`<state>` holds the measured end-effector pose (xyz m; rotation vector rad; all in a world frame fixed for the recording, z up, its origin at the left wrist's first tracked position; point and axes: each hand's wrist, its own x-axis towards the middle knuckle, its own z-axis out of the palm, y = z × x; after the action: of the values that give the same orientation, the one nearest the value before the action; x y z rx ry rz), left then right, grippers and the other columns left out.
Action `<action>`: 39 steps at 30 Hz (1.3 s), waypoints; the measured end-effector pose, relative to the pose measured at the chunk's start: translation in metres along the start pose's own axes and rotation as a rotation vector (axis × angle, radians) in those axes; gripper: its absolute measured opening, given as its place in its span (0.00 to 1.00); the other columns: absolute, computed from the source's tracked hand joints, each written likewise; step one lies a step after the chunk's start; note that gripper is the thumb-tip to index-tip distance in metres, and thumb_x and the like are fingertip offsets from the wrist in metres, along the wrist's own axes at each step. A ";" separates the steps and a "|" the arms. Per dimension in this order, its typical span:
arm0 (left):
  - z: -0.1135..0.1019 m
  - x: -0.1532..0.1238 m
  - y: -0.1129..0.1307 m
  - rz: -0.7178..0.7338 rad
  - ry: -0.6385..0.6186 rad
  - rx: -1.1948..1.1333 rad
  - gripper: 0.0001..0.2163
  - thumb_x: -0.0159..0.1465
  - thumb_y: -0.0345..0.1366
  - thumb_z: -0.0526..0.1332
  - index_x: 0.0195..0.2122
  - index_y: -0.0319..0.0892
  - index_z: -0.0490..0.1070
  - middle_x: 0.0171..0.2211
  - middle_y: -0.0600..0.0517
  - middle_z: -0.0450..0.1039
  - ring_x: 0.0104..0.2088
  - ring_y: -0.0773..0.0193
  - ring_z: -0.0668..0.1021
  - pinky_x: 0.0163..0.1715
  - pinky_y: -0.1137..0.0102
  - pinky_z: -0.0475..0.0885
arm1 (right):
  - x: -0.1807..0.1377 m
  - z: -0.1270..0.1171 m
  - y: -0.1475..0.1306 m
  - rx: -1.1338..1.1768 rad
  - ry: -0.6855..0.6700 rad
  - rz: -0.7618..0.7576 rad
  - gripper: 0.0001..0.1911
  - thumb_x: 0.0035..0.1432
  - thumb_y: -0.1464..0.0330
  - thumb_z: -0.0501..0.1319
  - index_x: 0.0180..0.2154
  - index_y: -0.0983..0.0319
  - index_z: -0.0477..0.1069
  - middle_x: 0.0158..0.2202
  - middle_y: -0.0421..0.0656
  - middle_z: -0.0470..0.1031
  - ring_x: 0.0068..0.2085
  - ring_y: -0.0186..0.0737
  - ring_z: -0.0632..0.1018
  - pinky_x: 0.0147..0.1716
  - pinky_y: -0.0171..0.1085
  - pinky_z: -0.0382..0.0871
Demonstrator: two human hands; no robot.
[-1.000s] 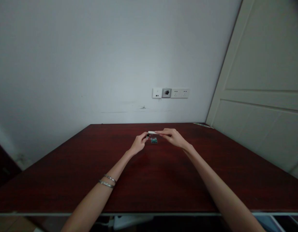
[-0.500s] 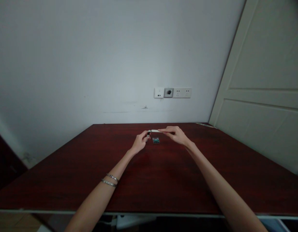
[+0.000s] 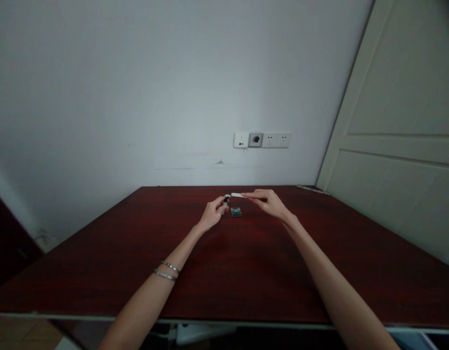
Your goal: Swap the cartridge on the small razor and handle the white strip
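My left hand is closed around a small upright grey object with a black and silver top; its exact kind is too small to make out. Opposite it, my right hand pinches a flat white strip between thumb and fingers. The strip's left end points at the silver top, with a slight gap showing between them. Just below, on the dark red table, lies a small clear case with teal contents. Neither hand touches that case.
Behind the table stands a pale wall with sockets and a switch panel. A white panelled door rises at the right. A thin flat strip lies at the far right corner. White items show under the front edge.
The white strip has drawn slightly right and up, away from the silver top it was against. The grey object in my left hand has tilted a little to the right.
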<state>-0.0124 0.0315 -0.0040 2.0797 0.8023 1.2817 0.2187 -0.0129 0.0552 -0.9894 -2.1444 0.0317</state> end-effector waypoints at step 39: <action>0.000 -0.001 0.042 -0.464 -0.193 -0.424 0.08 0.54 0.31 0.59 0.35 0.35 0.65 0.25 0.48 0.72 0.21 0.63 0.77 0.20 0.71 0.72 | 0.011 0.029 -0.018 -0.324 0.069 0.087 0.20 0.60 0.67 0.51 0.53 0.46 0.64 0.35 0.41 0.73 0.33 0.36 0.72 0.27 0.31 0.58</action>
<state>-0.0040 0.0030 0.0261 1.5362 0.7859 0.8879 0.1836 -0.0097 0.0471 -1.2495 -2.0812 -0.3123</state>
